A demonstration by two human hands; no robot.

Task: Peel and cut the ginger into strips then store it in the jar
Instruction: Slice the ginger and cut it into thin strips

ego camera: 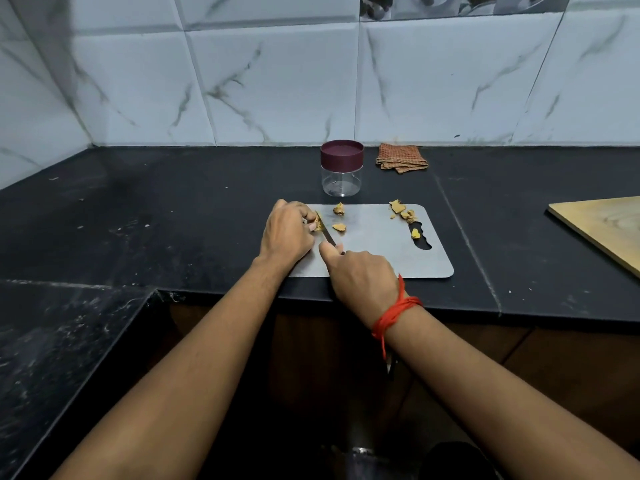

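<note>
Red thread wristband (394, 313): nearest me, on the right wrist
Right grip (360, 278): curled round the handle of a small dark-handled knife (326, 234)
Left grip (287, 233): fingertips pinching a small yellow-brown ginger piece (317, 225) at the left edge of the grey steel cutting board (381, 252)
Key relation: ginger lies ahead-left of the right grip, against the blade's far end, the left grip nearer; its long axis is hidden
Clear plastic jar (342, 174): maroon lid on, just behind the board
Black stone worktop (173, 220): folded checked cloth (401, 157), white marbled tile wall (277, 81) behind
</note>
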